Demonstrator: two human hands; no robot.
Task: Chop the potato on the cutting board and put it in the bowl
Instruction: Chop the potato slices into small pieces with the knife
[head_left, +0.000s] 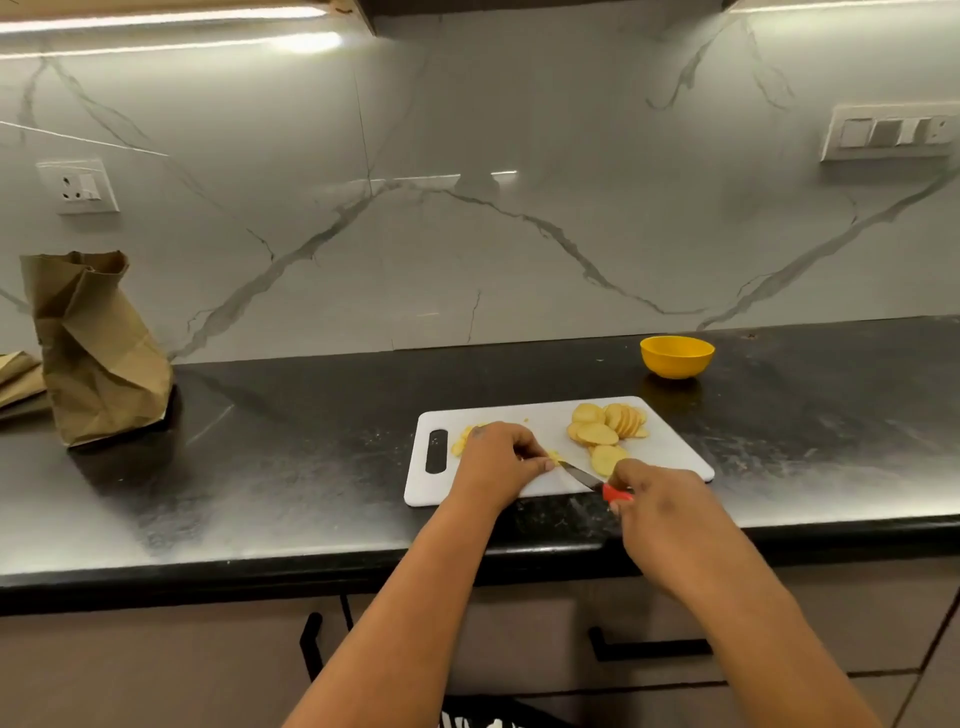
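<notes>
A small potato piece (554, 457) lies on the white cutting board (675, 457), pinned under the curled fingers of the left hand (498, 457); its long axis is too hidden to tell. The right hand (657, 501) grips the red-handled knife (597, 480), blade pointing up-left at the piece. Round slices (608, 423) lie fanned beyond, and the yellow bowl (677, 356) stands apart on the dark surface (311, 441).

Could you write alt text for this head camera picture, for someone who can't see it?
A person cuts potato on a white cutting board: the left hand holds a piece, the right hand grips a red-handled knife. Potato slices lie piled on the board; a yellow bowl and a paper bag stand on the black counter.
</notes>
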